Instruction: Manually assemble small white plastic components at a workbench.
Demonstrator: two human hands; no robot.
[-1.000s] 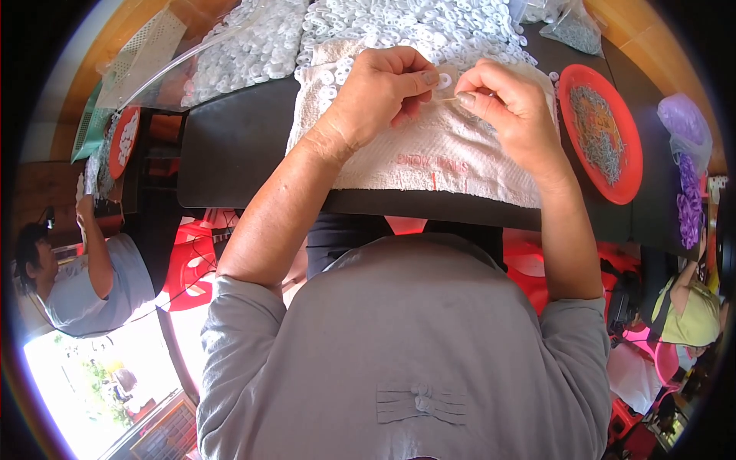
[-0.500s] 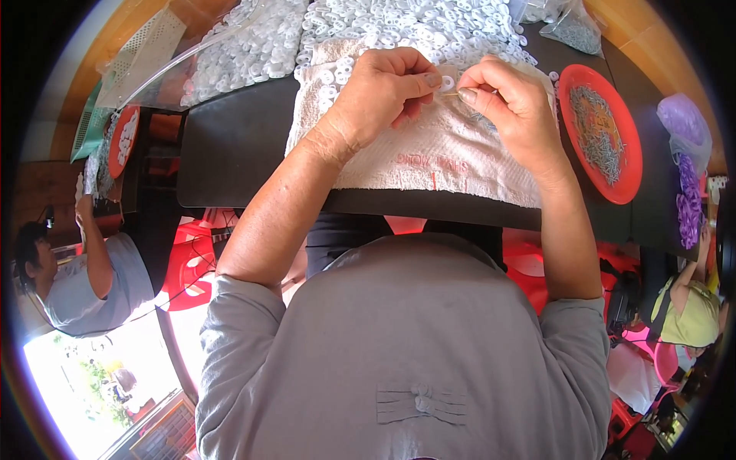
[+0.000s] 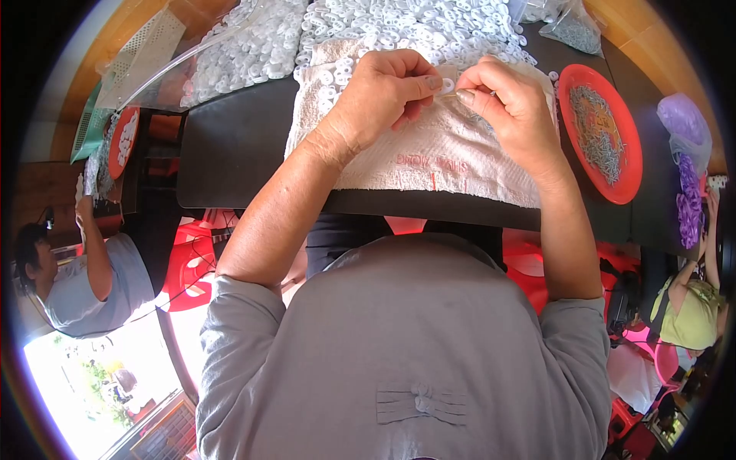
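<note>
Apparently pinching a small white plastic-looking ring at one o'clock in the left hand, with the right hand pinched narrow around something impossible to tell, risking a slip through too light pressure.

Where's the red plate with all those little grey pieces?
In the head view, the red plate sits on the dark table at the person's right, just past the right edge of the pale towel, beside the right hand.

A towel lies on the table, rings heaped behind it, a plate of pins to its right.
</note>
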